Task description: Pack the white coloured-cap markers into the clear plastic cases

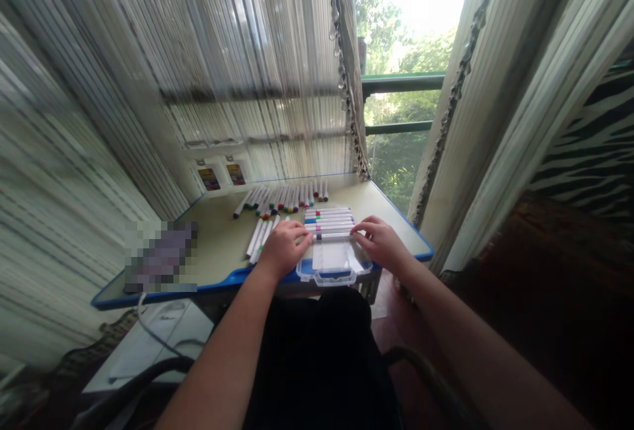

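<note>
A clear plastic case (333, 265) lies at the front edge of a small beige desk with a blue rim (163, 294). Several white markers with coloured caps (329, 218) lie stacked in the case's far half. My left hand (284, 245) and my right hand (379, 238) each pinch one end of a white marker (333, 236) held across the case. A few loose markers (258, 240) lie just left of my left hand.
A row of several more markers (280, 197) lies further back on the desk. A blurred-out object (159, 255) sits at the desk's left. Striped curtains hang behind and to both sides, and a window with a green rail (403, 80) is beyond. A white cable (153, 334) hangs below the desk.
</note>
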`<state>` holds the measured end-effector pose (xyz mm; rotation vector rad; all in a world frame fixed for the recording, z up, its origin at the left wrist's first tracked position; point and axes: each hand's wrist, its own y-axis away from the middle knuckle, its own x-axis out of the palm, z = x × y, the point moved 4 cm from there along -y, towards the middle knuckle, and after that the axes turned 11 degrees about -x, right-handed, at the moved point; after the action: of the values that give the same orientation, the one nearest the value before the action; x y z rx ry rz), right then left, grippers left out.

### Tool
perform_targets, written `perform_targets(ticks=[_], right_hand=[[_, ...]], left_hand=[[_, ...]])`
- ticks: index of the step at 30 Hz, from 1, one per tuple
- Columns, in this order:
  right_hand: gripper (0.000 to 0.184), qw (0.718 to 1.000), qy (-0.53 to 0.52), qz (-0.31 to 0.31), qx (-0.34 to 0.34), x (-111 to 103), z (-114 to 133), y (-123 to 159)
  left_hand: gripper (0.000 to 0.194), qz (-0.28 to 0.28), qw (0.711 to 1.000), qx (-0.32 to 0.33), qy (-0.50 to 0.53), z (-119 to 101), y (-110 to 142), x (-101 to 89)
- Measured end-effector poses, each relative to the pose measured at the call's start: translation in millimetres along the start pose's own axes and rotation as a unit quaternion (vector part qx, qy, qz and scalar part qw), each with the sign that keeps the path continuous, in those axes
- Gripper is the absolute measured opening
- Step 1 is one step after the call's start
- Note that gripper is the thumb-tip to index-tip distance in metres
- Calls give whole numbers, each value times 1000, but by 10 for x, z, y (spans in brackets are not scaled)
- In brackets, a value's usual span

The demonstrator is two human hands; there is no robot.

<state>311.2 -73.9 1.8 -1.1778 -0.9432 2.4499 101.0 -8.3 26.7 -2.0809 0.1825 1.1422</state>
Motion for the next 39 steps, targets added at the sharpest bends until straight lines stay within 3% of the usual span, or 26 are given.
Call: perform_targets(ticks=[8,14,17,20,24,28,34,39], right_hand=[[17,1000,8,9,5,-11,17,-5],[20,999,-15,-9,30,-56,-11,-23],[20,999,-8,-40,22,-123,220,-85],[18,999,-10,-38,-35,-77,737,-186],[19,994,-3,2,-110,261,1467,-322],[21,988,23,-11,-152,771,1835,-394],[27,979,109,-79,-155,1423,1884,-291],[21,980,155,-54,-116,1634,1801,-232]], left_hand=[[19,-31,999,4,16,-13,31,-13],[19,-92,995,-3,29,-14,45,-172],[18,-118,991,-33,56,126,27,-344],[16,-146,983,-81,82,368,15,-572],[18,-157,974,-121,110,724,40,-868],[30,-160,970,-132,127,1019,180,-1047],[30,-128,952,-209,186,1311,493,-924],[36,-26,954,-230,191,1418,547,-722]])
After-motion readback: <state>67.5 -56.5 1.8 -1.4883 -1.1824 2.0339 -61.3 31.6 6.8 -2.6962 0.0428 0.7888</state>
